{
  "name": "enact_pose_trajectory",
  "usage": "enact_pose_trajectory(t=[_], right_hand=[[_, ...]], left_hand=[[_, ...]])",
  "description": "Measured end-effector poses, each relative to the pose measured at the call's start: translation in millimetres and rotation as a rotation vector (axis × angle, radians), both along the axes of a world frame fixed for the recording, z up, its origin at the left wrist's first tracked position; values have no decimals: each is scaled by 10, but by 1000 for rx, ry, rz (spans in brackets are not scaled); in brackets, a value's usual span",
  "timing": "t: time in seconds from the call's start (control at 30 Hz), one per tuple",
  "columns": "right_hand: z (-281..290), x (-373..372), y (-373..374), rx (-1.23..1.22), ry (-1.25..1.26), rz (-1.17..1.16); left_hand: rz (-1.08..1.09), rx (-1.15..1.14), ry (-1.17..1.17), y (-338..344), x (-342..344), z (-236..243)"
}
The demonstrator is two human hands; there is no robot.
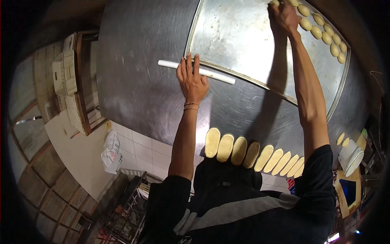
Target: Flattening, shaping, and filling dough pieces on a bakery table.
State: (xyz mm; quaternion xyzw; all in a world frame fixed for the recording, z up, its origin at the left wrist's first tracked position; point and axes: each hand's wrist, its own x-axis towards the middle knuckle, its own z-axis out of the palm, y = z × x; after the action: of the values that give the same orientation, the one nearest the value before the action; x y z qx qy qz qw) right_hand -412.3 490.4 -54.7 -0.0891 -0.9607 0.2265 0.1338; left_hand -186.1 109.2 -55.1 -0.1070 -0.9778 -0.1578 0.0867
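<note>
My left hand (192, 81) lies over a white rolling pin (219, 77), its fingers stretched out across it and reaching the near left corner of a large metal tray (235, 36). At the far right of the tray, my right hand (285, 16) is closed on a pale dough piece (275, 3), partly cut off by the picture's top edge. Beside that hand, several smooth oval dough pieces (316, 32) sit in two rows along the tray's right side. Flattened long dough strips (238, 150) line the near table edge, close to my body.
The tray stands on a metal table (138, 61). To the right is a white tub (350, 158), with two small dough strips (342, 140) near it. A white plastic bag (111, 152) is on the tiled floor at left, below a wooden shelf (83, 114).
</note>
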Motion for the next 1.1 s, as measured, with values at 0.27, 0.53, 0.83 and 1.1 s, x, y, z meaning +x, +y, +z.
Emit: enact_pose_trajectory(t=[0.27,0.53,0.83,1.1], right_hand=[[583,2403,-574,-653,92,-251],[1202,4917,-1994,-1197,-423,-558],[1666,4795,-3012,-1085,46,-294],[777,4717,-4112,-806,-63,-45]], left_hand=[[16,-45,-77,-36,35,-5],[-10,-81,48,-30,108,-15],[-197,-43,25,-306,389,8],[-152,-10,-83,-2099,1368,-84]])
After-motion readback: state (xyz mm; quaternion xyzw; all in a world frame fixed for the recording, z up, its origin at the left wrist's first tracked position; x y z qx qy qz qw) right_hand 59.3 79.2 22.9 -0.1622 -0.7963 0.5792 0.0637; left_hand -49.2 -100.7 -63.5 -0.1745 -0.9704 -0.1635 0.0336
